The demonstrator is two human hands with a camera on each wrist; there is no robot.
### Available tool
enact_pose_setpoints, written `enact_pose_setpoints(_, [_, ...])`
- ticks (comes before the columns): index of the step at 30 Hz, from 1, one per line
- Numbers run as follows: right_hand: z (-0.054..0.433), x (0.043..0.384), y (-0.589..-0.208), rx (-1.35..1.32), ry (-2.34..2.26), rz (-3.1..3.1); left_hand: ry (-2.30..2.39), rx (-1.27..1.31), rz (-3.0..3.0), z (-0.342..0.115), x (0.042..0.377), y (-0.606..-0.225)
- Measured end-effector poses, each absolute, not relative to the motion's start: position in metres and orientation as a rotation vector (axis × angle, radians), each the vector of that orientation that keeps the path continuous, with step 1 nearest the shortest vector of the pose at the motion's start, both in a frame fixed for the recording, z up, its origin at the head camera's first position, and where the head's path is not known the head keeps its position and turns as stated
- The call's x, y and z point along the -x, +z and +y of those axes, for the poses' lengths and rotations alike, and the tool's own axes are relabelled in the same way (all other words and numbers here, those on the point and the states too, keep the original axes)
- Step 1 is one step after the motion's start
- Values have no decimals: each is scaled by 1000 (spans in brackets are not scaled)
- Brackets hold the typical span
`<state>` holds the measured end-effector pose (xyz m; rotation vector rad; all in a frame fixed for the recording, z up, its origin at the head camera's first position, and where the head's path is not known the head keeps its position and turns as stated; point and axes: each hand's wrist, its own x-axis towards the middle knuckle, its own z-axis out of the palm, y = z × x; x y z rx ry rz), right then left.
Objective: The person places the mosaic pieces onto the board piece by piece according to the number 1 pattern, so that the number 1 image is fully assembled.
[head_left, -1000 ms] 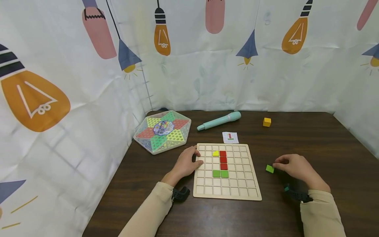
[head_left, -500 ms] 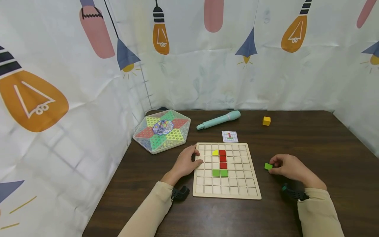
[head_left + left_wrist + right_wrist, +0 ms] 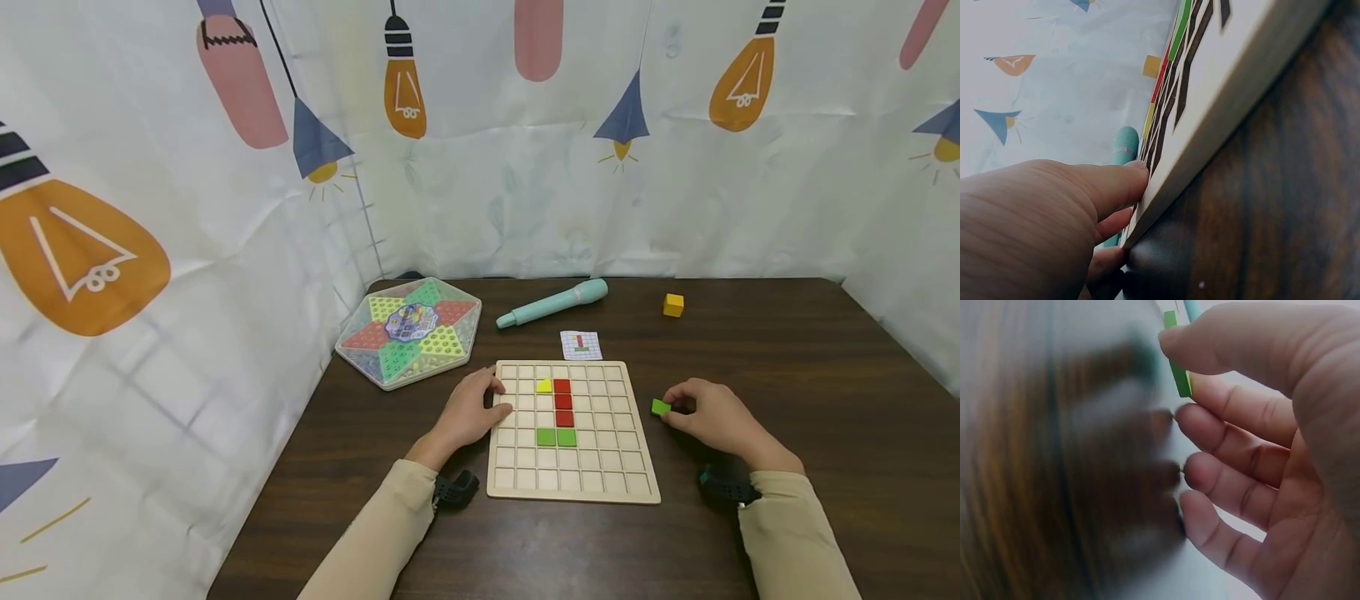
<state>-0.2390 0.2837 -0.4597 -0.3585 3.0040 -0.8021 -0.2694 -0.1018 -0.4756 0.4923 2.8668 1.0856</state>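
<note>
A wooden grid board (image 3: 525, 481) lies on the table, bearing red (image 3: 562, 402), green (image 3: 546, 437) and yellow pieces (image 3: 543, 386). My left hand (image 3: 467, 412) holds the board's left edge near its far corner; in the left wrist view the thumb (image 3: 1125, 184) lies over the top face, with fingertips at the rim. Right of the board, my right hand (image 3: 716, 417) pinches a flat green square tile (image 3: 660, 407) between thumb and index finger. The right wrist view shows this green tile (image 3: 1177, 376) edge-on, the other fingers loosely bent below it.
A small printed pattern card (image 3: 581, 346) lies just behind the board. Farther back are a teal tube-shaped stick (image 3: 551, 305) and a yellow cube (image 3: 673, 305). A hexagonal Chinese checkers box (image 3: 408, 333) lies at the back left. Patterned cloth (image 3: 480, 183) hangs behind the table.
My right hand has taken the green tile between thumb and finger and brought it left, closer to the board. The left hand stays at the board's edge.
</note>
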Motion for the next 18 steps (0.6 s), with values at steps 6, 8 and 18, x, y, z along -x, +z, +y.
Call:
enact_pose_setpoints(6, [269, 236, -455, 400, -858, 2977, 1082, -500, 2865, -101, 271, -477])
enact_pose_setpoints(8, [264, 234, -453, 419, -880, 2974, 1080, -494, 2863, -101, 271, -477])
enact_pose_setpoints(18, [235, 233, -455, 581, -908, 2939, 1091, -496, 2874, -102, 270, -477])
